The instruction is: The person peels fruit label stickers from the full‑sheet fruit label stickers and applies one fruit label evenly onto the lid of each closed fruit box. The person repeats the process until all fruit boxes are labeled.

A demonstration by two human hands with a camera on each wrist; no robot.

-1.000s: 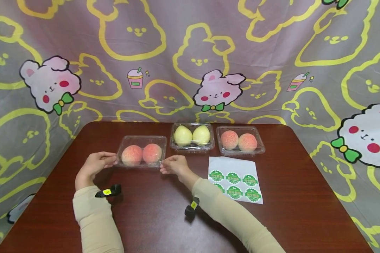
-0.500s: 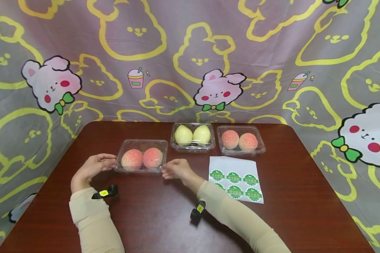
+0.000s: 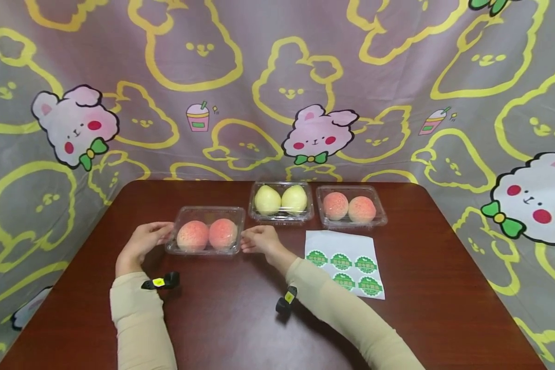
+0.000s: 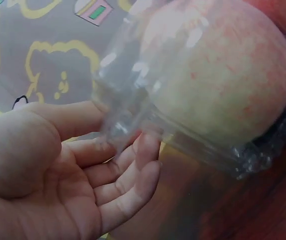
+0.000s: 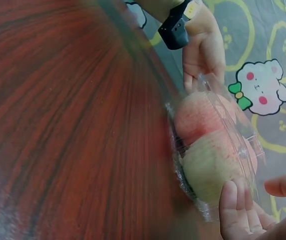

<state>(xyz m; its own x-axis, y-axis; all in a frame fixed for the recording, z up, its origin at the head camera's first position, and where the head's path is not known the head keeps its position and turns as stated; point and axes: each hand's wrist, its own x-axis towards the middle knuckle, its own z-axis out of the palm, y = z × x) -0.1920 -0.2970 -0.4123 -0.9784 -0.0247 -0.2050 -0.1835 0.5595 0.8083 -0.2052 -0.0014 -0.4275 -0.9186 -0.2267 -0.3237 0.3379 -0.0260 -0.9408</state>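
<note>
front box point(image 3: 203, 252) between left hand point(image 3: 142, 242), right hand point(image 3: 264, 243) | sheet point(image 3: 339, 241) farther right

I can't read the green stickers point(image 3: 370, 287). A sleeve point(image 3: 342, 311) hides the sheet point(image 3: 337, 242) corner; my left wrist view crops the clear container point(image 4: 198, 139).

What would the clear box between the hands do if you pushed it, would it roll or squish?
The clear box would probably slide rather than roll, because it looks wide, low and flat. Squeezing might bend it, since its see-through walls look like thin plastic. The two pink fruits inside are round with room around them, so they may wobble or roll.
</note>
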